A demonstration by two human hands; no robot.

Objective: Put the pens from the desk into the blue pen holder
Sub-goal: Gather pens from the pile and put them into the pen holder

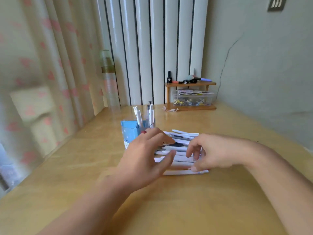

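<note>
A row of several white pens [179,146] lies side by side on the wooden desk [186,200]. The blue pen holder [129,133] stands just left of and behind them, with three white pens [150,116] upright in it. My left hand [145,160] hovers over the left ends of the lying pens, fingers spread and nearly straight, covering the holder's right side. My right hand [213,153] is over the pens' right ends, fingers curled down onto them; the image is blurred and I cannot tell whether it pinches a pen.
A small wooden shelf [190,95] with a clear box of clips and some markers stands at the back of the desk. A clear plastic bottle [110,85] stands at the back left by the curtain. A scrap of string [170,109] lies near the shelf.
</note>
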